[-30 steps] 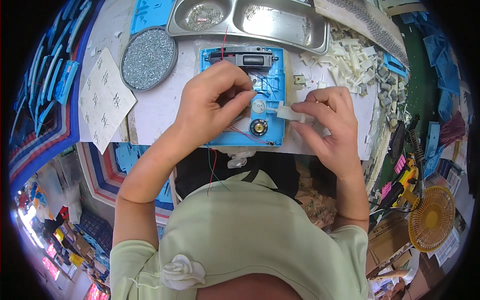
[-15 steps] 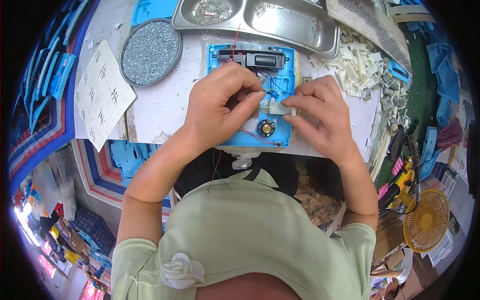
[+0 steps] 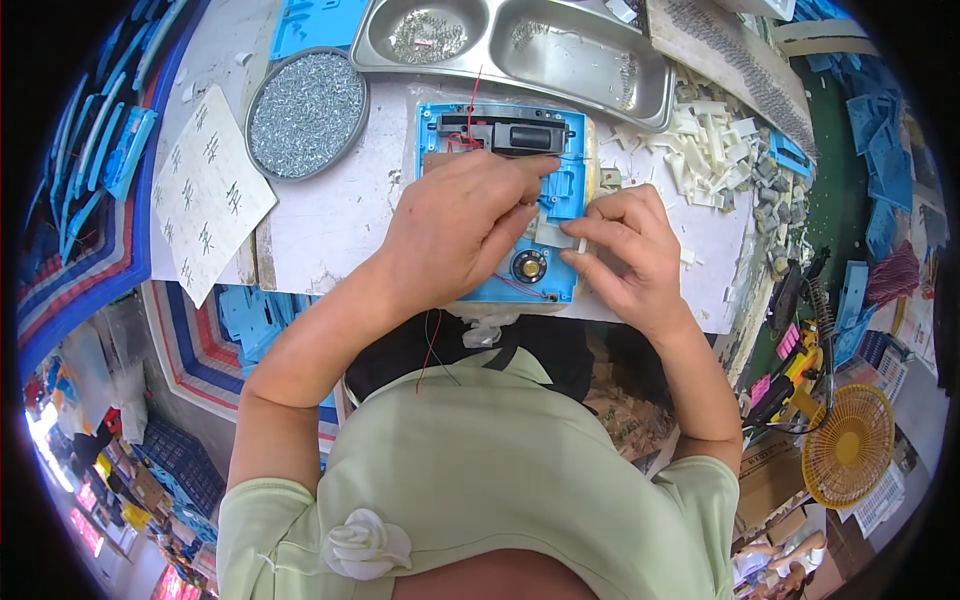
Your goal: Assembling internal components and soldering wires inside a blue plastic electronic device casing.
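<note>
Right hand (image 3: pixel 630 260): in the head view, thumb and fingertips nearly together, pinching one end of a white plastic part (image 3: pixel 551 235)
White plastic part: just left of that pinch, over the blue housing (image 3: pixel 570 203)
Left hand (image 3: pixel 455 230): bent over the housing, index finger and thumb parted at the tips; cannot tell whether it holds anything
Round speaker (image 3: pixel 528 265): below and left of the right-hand pinch
Silvery screws (image 3: pixel 306 115): beyond the left hand, leftward
</note>
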Demonstrator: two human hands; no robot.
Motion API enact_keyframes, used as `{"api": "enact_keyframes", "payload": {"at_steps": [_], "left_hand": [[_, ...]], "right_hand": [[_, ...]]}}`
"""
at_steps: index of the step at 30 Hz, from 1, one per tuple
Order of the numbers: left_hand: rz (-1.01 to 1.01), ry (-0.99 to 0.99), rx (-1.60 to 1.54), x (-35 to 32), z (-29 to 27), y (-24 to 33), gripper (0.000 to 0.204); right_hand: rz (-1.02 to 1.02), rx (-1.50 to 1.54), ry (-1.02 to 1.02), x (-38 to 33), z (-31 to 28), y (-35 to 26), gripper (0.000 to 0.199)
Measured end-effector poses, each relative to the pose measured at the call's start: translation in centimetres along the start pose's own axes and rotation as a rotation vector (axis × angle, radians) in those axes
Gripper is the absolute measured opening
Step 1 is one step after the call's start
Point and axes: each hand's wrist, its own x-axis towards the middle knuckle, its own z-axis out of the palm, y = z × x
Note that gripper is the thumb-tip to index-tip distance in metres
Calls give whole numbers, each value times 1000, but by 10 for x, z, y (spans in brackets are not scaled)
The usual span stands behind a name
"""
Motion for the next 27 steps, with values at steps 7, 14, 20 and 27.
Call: {"api": "enact_keyframes", "payload": {"at_steps": [7, 14, 20, 27], "left_hand": [[69, 25, -45, -3, 0, -6, 12], [-64, 60, -210, -6, 1, -7, 9], [-111, 63, -188, -7, 1, -7, 13], [-17, 135, -260, -10, 1, -1, 19]], "right_hand": [[59, 83, -47, 10, -3, 4, 29], [52, 120, -62, 11, 5, 9, 25], [27, -170, -149, 15, -3, -16, 28], [259, -520, 159, -32, -74, 17, 22]]}}
